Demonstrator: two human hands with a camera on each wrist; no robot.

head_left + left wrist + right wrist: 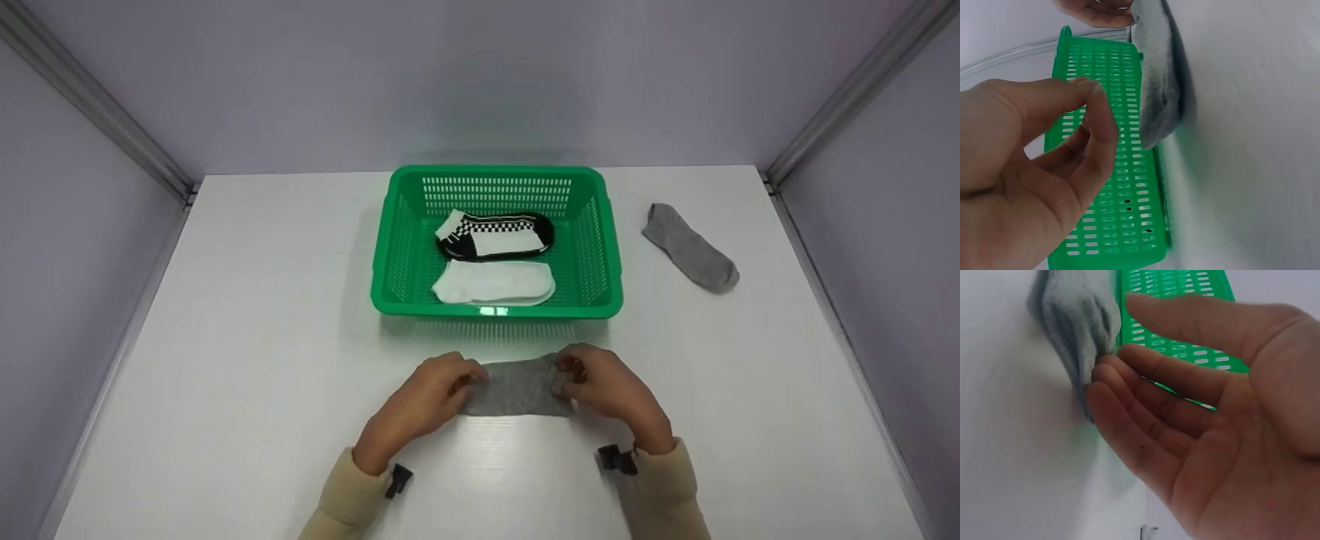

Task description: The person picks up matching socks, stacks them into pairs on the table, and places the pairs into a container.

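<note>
A grey sock (517, 388) lies sideways on the white table in front of me, between my two hands. My left hand (431, 394) is over the sock's left end. In the left wrist view the thumb and index fingertips (1098, 90) meet with nothing seen between them, and the sock (1157, 73) is apart from them. At the sock's right end is my right hand (606, 381). The right wrist view shows its bent fingers (1109, 410) touching the bunched end of the sock (1081, 320), while the thumb stands away.
Behind the sock stands a green plastic basket (496, 310). Inside it lie black-and-white checkered socks (502, 238) and, nearer me, white socks (495, 281). Another grey sock (691, 249) lies on the table (225, 337) right of the basket. Walls enclose the back and sides.
</note>
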